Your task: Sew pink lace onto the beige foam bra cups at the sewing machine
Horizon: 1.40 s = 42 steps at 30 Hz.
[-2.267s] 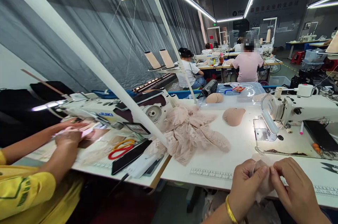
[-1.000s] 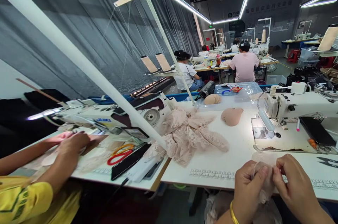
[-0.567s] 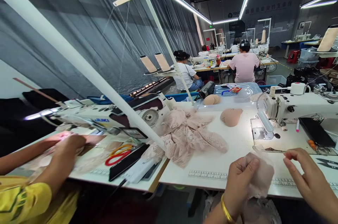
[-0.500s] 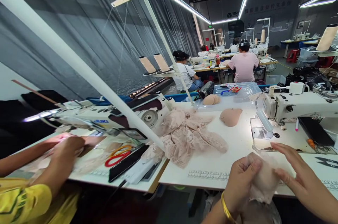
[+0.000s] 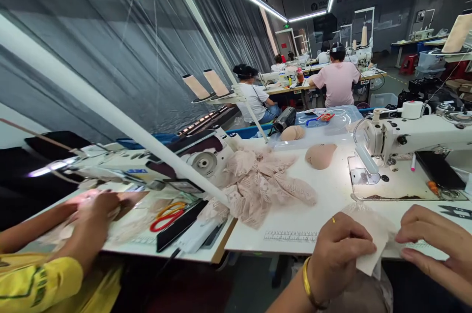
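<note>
Fabric piece [image 5: 381,228]: thin, beige, one corner pointing down, at the white table's [image 5: 332,190] near edge, pinched in the left hand [image 5: 335,251]. Right hand [image 5: 448,240]: thumb and fingers parted beside it, contact unclear. Lace heap [image 5: 258,187]: crumpled, openwork. Cup [image 5: 320,156]: smooth, rounded. Since half a second ago: left hand turned knuckles-up; fabric piece flatter, sharper-cornered.

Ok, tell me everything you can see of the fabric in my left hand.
The fabric is pale beige, thin and soft-looking, with a pointed corner showing below the left hand, which pinches it and hides part of it. It is held up at the front edge of the table. The right hand, fingers parted, is close to its right edge; whether they touch is unclear.
</note>
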### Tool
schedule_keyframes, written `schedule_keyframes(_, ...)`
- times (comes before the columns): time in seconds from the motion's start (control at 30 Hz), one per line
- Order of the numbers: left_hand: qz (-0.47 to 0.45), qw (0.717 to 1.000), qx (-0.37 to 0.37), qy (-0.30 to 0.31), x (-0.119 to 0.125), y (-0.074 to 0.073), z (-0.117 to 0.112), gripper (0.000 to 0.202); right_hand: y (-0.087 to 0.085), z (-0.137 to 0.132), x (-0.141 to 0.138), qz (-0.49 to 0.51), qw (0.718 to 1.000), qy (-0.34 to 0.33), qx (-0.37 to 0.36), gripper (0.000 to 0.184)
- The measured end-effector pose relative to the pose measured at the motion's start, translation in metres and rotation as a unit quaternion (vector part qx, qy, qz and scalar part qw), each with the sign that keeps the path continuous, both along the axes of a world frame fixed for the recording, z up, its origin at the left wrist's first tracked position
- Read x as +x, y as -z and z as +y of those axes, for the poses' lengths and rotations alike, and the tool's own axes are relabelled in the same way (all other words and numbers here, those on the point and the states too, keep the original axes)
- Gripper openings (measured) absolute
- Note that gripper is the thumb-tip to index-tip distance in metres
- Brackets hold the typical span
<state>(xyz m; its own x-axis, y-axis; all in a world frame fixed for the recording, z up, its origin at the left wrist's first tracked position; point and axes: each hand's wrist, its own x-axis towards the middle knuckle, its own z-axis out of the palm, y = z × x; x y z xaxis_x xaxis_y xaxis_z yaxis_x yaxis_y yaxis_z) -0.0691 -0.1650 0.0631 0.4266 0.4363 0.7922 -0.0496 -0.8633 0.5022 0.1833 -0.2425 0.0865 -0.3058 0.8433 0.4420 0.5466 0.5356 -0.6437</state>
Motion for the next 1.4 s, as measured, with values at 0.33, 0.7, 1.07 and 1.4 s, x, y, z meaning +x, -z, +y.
schedule_keyframes(0.33,0.006,1.000,0.018,0.005,-0.001,-0.004,-0.005,0.015,0.010,0.001,-0.019,-0.047,0.994,-0.060,-0.077,0.014)
schedule_keyframes(0.7,0.008,1.000,0.011,0.017,0.000,-0.005,-0.006,0.015,0.016,0.000,-0.022,-0.046,0.992,-0.075,-0.089,0.014)
schedule_keyframes(1.07,0.007,1.000,0.017,0.015,-0.002,-0.002,-0.005,0.016,0.016,-0.001,-0.021,0.007,0.986,-0.093,-0.139,0.015)
schedule_keyframes(1.4,0.014,0.999,0.028,0.021,-0.002,0.000,-0.004,0.018,0.022,-0.002,-0.017,0.038,0.987,-0.088,-0.132,0.009)
